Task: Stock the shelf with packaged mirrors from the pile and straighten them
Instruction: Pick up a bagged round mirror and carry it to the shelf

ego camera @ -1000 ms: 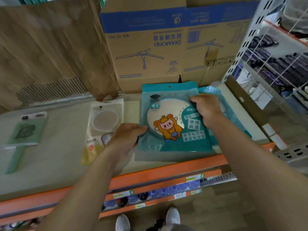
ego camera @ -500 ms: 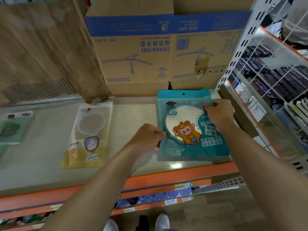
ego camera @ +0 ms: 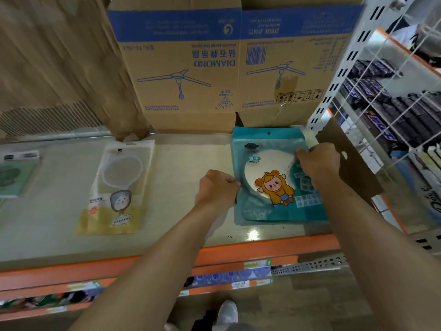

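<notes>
I've got both hands on the teal mirror pack (ego camera: pixel 274 185), centre-right of frame on the shelf (ego camera: pixel 191 163): left hand (ego camera: pixel 216 189) curled on its left edge, right hand (ego camera: pixel 318 163) gripping the upper-right edge. 1 s ago a 2nd pack stuck out askew at right; now edges line up, so straightening here looks approx. done.

Green pack (ego camera: pixel 14 175): cut by the left edge, blurred. Teal mirror pack (ego camera: pixel 269 187): right side under my right hand (ego camera: pixel 318 163), small print unreadable. My left hand (ego camera: pixel 217 189): fingertips hidden behind knuckles. Lower-shelf goods (ego camera: pixel 229 275): blurred.
</notes>
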